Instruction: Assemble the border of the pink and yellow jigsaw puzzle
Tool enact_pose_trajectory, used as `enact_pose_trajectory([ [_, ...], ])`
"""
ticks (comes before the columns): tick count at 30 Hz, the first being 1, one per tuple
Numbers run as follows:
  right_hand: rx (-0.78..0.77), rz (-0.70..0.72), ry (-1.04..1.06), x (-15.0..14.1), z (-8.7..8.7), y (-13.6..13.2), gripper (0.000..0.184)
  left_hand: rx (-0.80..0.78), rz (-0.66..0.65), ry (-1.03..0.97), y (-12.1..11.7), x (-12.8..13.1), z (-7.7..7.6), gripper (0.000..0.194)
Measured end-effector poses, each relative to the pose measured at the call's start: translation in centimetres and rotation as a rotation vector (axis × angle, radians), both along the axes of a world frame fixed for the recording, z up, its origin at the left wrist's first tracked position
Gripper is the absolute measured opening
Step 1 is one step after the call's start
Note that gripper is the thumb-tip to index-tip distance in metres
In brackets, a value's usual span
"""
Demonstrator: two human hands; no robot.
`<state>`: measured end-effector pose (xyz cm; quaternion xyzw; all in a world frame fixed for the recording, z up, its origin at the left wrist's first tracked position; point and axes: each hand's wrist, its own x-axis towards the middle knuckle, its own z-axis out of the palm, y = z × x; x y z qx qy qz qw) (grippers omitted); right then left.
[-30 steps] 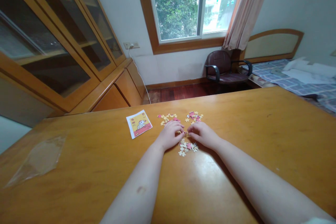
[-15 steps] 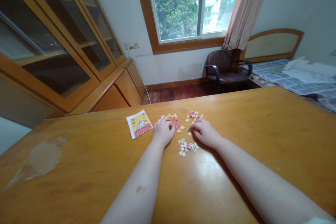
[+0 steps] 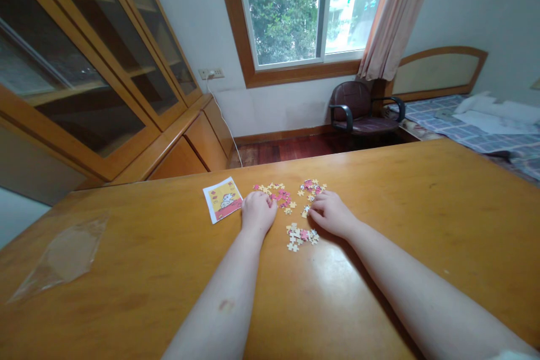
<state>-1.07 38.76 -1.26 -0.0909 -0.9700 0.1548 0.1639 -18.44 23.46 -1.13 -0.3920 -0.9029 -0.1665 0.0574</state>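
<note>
My left hand rests on the table with its fingers curled under, overlapping the right edge of a picture card. Whatever those fingers may hold is hidden. Just right of it lies a loose cluster of pink jigsaw pieces. My right hand has its thumb and fingers slightly apart, the tips beside a couple of pale jigsaw pieces. Beyond its fingers is another pile of jigsaw pieces. Nearer to me, between the forearms, sits a group of cream, pink and white jigsaw pieces.
A clear plastic bag lies at the left on the wooden table. Past the far edge are a dark red armchair, a bed and a window. A glass-door cabinet stands at the left.
My left hand has shifted slightly left, over the card's edge, uncovering more pink pieces. The right hand has drawn back a little, and the pale pieces by its fingertips show more.
</note>
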Motion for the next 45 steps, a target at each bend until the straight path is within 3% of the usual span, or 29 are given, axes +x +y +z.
enact_pose_trajectory([
  [2,-0.014,0.031,-0.012,0.1,0.1,-0.1,0.03,0.032,0.0,0.001,0.0,0.0,0.0,0.026],
  [4,-0.04,0.06,-0.024,0.1,0.3,-0.3,0.026,0.087,-0.083,-0.009,0.0,0.2,0.0,0.02],
  [9,-0.098,0.091,-0.065,0.2,0.4,-0.9,0.017,0.08,-0.558,-0.086,0.0,1.2,-0.1,0.015],
  [11,-0.101,0.09,-0.068,0.2,0.4,-0.9,0.016,0.023,-0.661,-0.122,0.0,1.4,-0.2,0.021],
  [14,-0.091,0.034,-0.048,0.1,0.1,-0.7,0.016,-0.012,-0.631,-0.141,0.0,1.4,-0.4,0.021],
  [20,-0.054,-0.153,-0.045,-0.1,-0.5,0.1,0.02,0.004,-0.423,-0.109,0.3,0.7,-0.6,0.023],
  [22,-0.053,-0.18,-0.033,-0.2,-0.6,0.2,0.02,-0.02,-0.444,-0.129,0.2,0.8,-0.6,0.033],
  [27,-0.033,-0.108,-0.077,-0.3,-1.0,0.0,0.034,-0.193,-0.621,-0.19,0.1,1.2,-0.7,0.051],
  [33,-0.017,-0.09,-0.269,-0.3,-1.4,-0.1,0.065,-0.3,-0.517,-0.196,0.2,1.1,-0.8,0.058],
  [39,0.0,-0.109,-0.289,-0.3,-1.2,0.1,0.069,-0.296,-0.438,-0.185,0.2,1.0,-1.0,0.063],
  [45,-0.004,0.029,-0.244,-0.4,-1.2,0.4,0.06,-0.243,-0.598,-0.236,0.1,1.4,-0.5,0.06],
])
